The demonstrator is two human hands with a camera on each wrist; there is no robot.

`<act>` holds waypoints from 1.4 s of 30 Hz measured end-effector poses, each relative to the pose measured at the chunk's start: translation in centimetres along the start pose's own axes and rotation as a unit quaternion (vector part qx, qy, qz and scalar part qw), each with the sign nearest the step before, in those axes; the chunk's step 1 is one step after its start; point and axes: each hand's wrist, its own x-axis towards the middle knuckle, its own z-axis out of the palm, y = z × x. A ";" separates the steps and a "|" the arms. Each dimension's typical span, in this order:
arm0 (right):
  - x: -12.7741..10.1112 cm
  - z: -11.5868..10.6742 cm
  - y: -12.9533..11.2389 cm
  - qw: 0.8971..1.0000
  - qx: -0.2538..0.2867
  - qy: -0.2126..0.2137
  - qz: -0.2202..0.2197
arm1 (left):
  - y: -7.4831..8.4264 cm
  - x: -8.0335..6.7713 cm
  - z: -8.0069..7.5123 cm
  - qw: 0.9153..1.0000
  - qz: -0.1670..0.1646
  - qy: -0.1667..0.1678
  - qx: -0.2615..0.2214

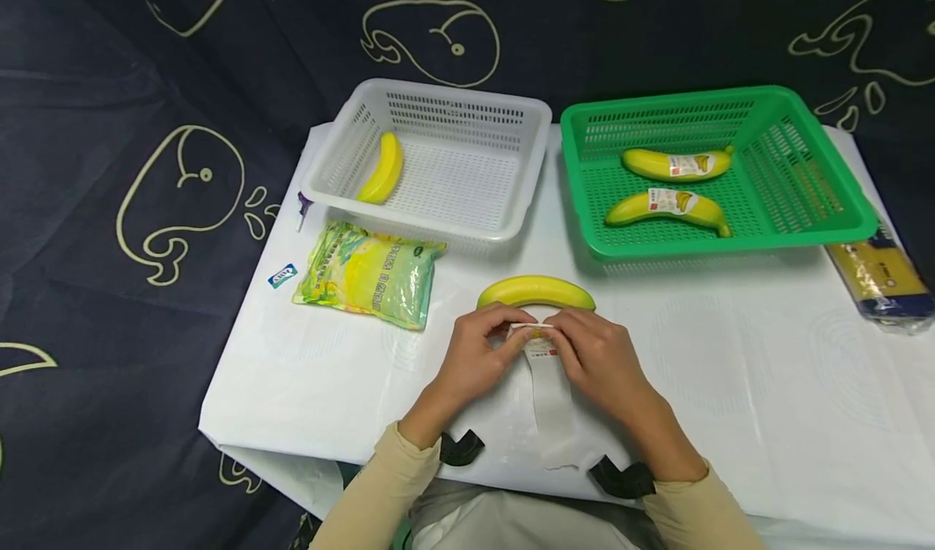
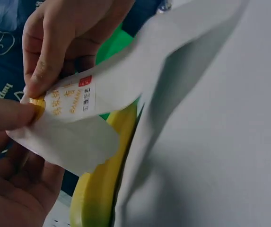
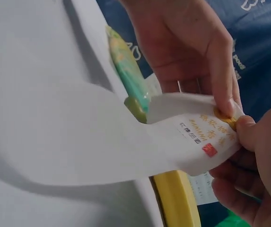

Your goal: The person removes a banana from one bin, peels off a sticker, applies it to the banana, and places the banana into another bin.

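Right now both my hands meet at the near middle of the table [image 1: 730,355], pinching the top end of a strip of label backing paper [image 1: 549,396] whose tail trails back toward me. My left hand [image 1: 478,355] nips the printed sticker [image 2: 71,101] between thumb and forefinger, and my right hand [image 1: 595,355] pinches the same end from the other side, fingers curled tight on the paper. The unlabelled banana [image 1: 536,292] lies just beyond my fingertips, apart from them, curving left to right. To do this well, I judge I should peel slowly from the corner, keeping the sticker flat so it neither creases nor folds onto itself, and hold the backing taut with the other hand. Both wrists are raised off the table, with my knuckles uppermost. Farther off, the white basket [image 1: 511,112] on the left holds one bare banana, and the green basket [image 1: 818,152] on the right holds two labelled ones.
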 end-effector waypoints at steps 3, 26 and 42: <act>0.0 0.1 0.0 1.000 0.016 0.011 0.011 | -0.1 0.1 -0.1 1.000 0.014 0.007 0.013; 0.1 0.0 0.1 0.990 0.133 -0.021 0.037 | 3.5 0.8 -0.8 0.997 0.069 0.031 0.021; 0.3 0.1 -0.6 0.984 0.094 0.125 0.085 | 0.0 0.3 0.0 0.982 0.151 0.109 0.028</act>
